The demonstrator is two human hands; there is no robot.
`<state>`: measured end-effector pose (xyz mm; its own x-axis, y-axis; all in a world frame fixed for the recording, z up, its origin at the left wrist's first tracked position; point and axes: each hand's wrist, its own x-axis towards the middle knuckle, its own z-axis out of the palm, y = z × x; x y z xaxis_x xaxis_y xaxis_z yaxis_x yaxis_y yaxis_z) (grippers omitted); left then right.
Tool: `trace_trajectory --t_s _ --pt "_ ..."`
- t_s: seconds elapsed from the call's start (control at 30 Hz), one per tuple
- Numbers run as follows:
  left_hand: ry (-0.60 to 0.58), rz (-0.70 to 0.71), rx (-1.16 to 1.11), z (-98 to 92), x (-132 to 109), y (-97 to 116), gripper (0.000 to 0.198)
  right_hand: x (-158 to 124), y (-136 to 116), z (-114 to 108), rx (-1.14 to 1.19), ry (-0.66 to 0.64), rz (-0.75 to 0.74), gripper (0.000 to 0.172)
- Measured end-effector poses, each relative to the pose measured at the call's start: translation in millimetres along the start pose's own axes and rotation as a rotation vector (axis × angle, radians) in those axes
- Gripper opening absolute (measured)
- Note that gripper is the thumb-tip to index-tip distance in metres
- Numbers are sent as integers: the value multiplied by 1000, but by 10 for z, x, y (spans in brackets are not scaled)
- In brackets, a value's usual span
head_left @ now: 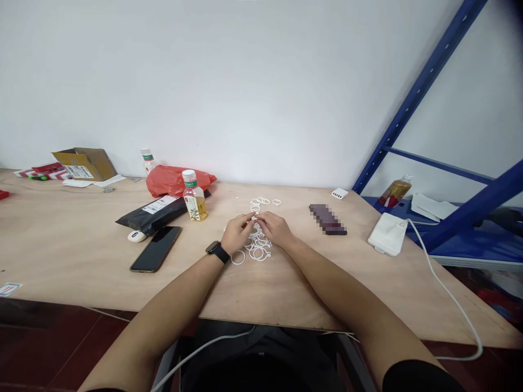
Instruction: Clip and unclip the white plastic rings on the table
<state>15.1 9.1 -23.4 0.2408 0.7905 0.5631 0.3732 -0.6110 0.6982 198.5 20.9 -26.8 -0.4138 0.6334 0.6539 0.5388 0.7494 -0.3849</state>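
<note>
Several white plastic rings point(258, 252) lie in a loose pile on the wooden table point(261, 294). Over the pile, my left hand point(237, 232) and my right hand point(277, 228) meet with their fingertips pinched together. A small white piece point(254, 218) shows between the fingertips, its shape mostly hidden. Behind the hands lie more white rings point(255, 206), with one ring point(277, 202) a little to the right. Another ring point(238, 257) rests near my left wrist, which wears a black watch.
On the left are a phone point(156, 249), a black package point(153, 216), a drink bottle point(195, 197), a red bag point(169, 179) and a cardboard box point(87, 164). To the right are a pixelated dark object point(327, 219), a white power strip point(387, 234) with cable, and a blue frame point(420, 92).
</note>
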Motion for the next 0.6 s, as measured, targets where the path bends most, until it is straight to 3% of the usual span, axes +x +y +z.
trace_trajectory --t_s 0.43,0.6 --pt "83 -177 -47 -36 42 16 23 -1 -29 44 -71 -56 -118 29" --pt "121 -157 -12 -63 33 14 24 -4 23 20 -27 -2 4 29"
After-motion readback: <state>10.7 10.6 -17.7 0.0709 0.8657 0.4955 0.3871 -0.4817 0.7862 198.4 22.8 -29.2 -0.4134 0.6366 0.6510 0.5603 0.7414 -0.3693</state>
